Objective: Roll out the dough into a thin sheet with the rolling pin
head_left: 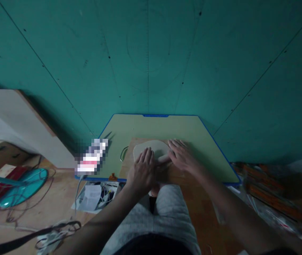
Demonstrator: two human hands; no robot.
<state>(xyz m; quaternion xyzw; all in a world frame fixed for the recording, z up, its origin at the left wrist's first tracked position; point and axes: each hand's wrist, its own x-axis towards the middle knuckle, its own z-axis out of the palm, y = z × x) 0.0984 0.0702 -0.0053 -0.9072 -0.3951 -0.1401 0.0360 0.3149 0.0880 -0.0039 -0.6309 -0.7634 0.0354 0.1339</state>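
Observation:
A pale, flattened sheet of dough [155, 144] lies on a wooden board [126, 166]. Between my hands shows a short length of a rolling pin [163, 158], resting across the lower part of the dough. My left hand [143, 166] lies palm down over the pin's left end, fingers stretched forward onto the dough. On the other side my right hand [180, 154] lies flat over the pin's right end, its fingers extended along the dough's right edge. Both ends of the pin are hidden under the palms.
The board rests on a low, pale green folding table [156, 124] with a blue rim, against a green wall [151, 63]. A blurred-out object [92, 157] and a metal handle [123, 154] are at left. Cables and a box of small items [98, 196] lie on the floor.

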